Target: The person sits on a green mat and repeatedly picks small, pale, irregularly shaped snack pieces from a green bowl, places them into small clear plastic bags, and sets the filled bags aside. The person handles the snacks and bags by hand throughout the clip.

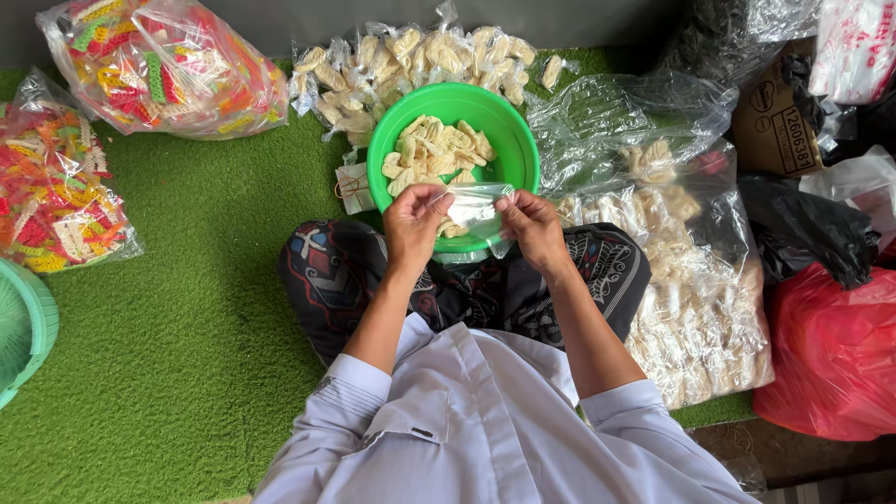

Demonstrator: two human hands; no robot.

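A small clear plastic bag (473, 207) with a few pale crackers in it is stretched between my two hands. My left hand (413, 221) pinches its left edge and my right hand (533, 224) pinches its right edge. Both hands hover over the near rim of a green plastic bowl (511, 140) that holds pale yellow crackers (437, 149). The bowl rests on green artificial turf in front of my crossed legs.
A large clear bag of pale crackers (695, 308) lies at my right, another (411, 56) behind the bowl. Two bags of multicoloured crackers (163, 61) (51, 191) sit at the left. A red bag (831, 355), black bags and a cardboard box (775, 121) crowd the right. A green basket edge (23, 327) shows far left.
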